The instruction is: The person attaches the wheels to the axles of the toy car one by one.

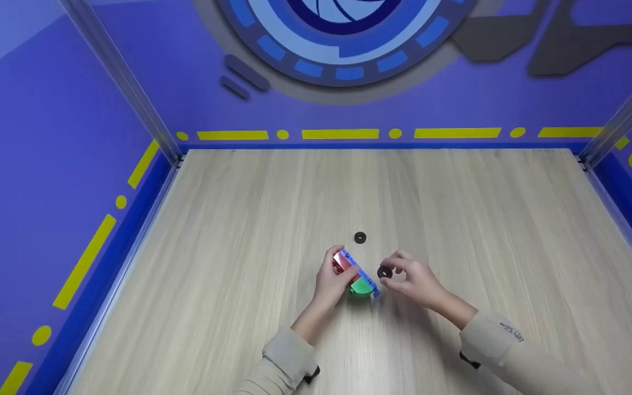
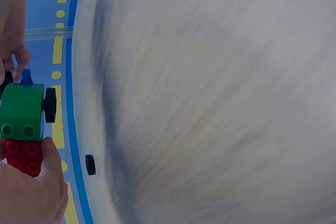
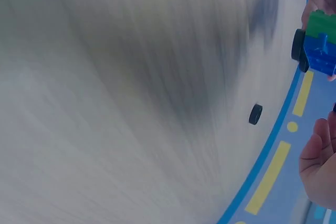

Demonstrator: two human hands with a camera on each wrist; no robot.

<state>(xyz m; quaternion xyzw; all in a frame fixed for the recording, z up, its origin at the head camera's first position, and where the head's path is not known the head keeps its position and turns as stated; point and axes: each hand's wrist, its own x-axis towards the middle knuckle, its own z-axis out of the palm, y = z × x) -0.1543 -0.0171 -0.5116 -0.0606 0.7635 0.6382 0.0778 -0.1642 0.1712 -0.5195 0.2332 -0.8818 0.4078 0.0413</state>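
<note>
Left hand [image 1: 331, 285]: toy vehicle [image 1: 362, 287] gripped, thumb laid across it.
Toy vehicle: held tilted over wooden table [image 1: 228, 247], between the hands; red block [image 2: 25, 156] and green block [image 2: 21, 109] seated side by side on blue base [image 3: 321, 59].
Right hand [image 1: 417, 281]: black wheel [image 1: 384, 267] pinched between thumb and fingers, just beside blue base, gap seen.
Fitted wheel [image 2: 50, 105]: mounted at vehicle's side.
Loose wheel [image 3: 255, 114]: laid flat on table, beyond both hands.
</note>
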